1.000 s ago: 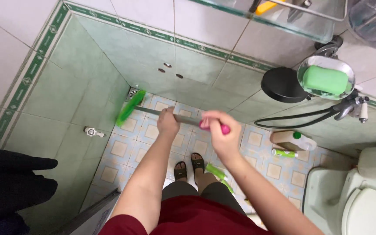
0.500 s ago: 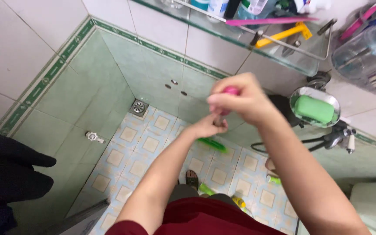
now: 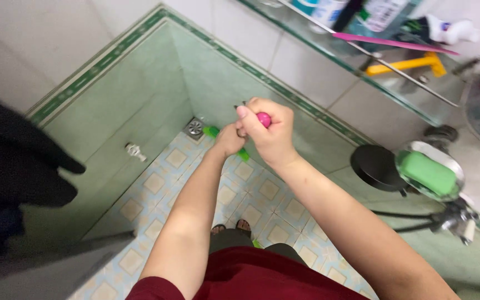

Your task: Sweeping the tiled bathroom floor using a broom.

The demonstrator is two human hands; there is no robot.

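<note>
Both hands (image 3: 259, 133) gripping brush (image 3: 226, 140), near corner drain (image 3: 194, 128)

I see the brush (image 3: 230, 142) near frame centre: pink handle end uppermost, green bristle head below by the floor, shaft mostly hidden, pointing steeply down.

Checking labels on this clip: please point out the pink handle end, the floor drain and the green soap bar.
Pink handle end (image 3: 264, 119), head view, rounded tip showing above the right hand's fingers.
Floor drain (image 3: 195, 128), head view, centre of the metal grate.
Green soap bar (image 3: 428, 173), head view, its top face.
</note>
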